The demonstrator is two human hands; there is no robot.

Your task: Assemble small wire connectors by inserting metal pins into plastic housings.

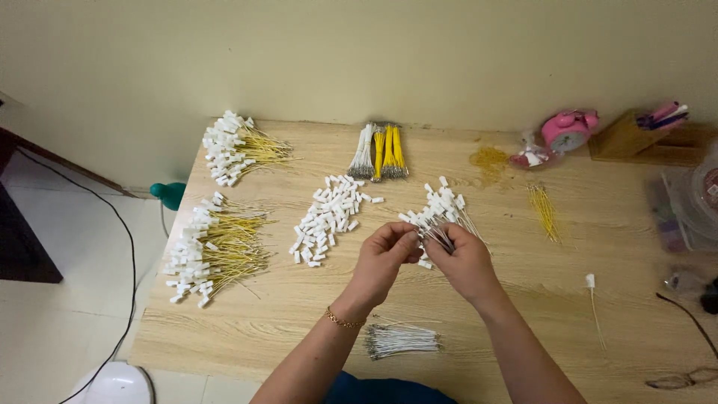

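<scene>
1. Both forearms reach up from the near edge of the table and meet at its middle, hands tilted toward each other, fingertips together.
2. The left hand, a thin gold bracelet at its wrist, has thumb and fingers pinched on something small where the hands meet; what exactly it pinches is too small to tell.
3. The right hand is closed around a bunch of white wires, whose white plugs fan out just beyond its fingers.
4. Just left of the left hand lies a heap of loose white plugs.
5. Farther left, two piles of yellow wires with white plugs lie well apart from the hands.
6. Beyond the hands, tied bundles of white and yellow wire lie side by side.
7. Below the wrists, near the table edge, lies a bundle of bare white wires.
8. To the right of the right hand lie a few loose yellow wires and a single white wire.
9. Far right, a wooden holder holds pink and purple pens, a pink clock beside it.
</scene>
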